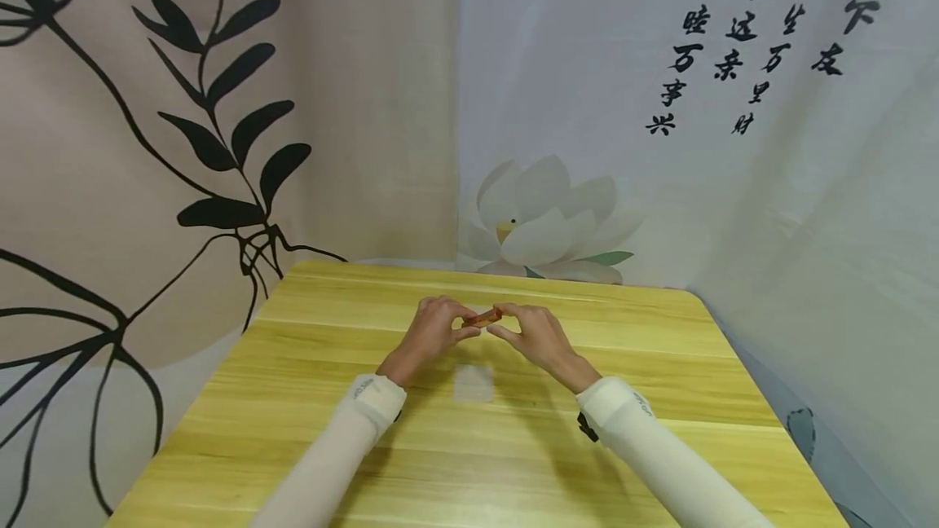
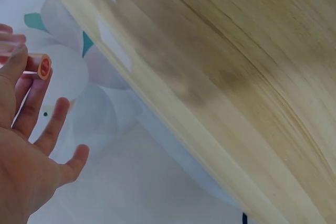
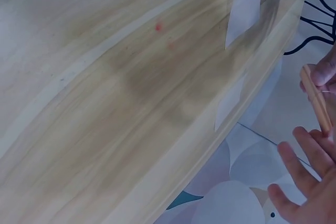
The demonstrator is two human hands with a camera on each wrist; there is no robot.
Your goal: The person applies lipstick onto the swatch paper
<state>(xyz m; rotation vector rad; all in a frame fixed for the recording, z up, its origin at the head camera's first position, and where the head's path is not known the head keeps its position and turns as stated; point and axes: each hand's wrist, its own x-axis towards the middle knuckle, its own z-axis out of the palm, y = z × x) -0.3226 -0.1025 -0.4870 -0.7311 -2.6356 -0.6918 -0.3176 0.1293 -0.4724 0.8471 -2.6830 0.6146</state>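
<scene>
A small, slim orange-brown piece (image 1: 482, 319) with a glossy look is held above the far part of the table, between both hands. My left hand (image 1: 433, 331) pinches its left end with thumb and forefinger. At its right end, my right hand (image 1: 541, 339) grips with forefinger and thumb tips. In the left wrist view, the piece (image 2: 40, 65) shows a rounded orange end with a red middle beside the left thumb, the other left fingers spread away. The right wrist view shows it edge-on as a long flat bar (image 3: 316, 100), with the right thumb hidden.
A whitish square sheet (image 1: 473, 383) lies on the yellow wood-grain table (image 1: 469, 463), nearer me than the hands. Printed curtains (image 1: 381, 104) hang behind the table's far edge and along its sides.
</scene>
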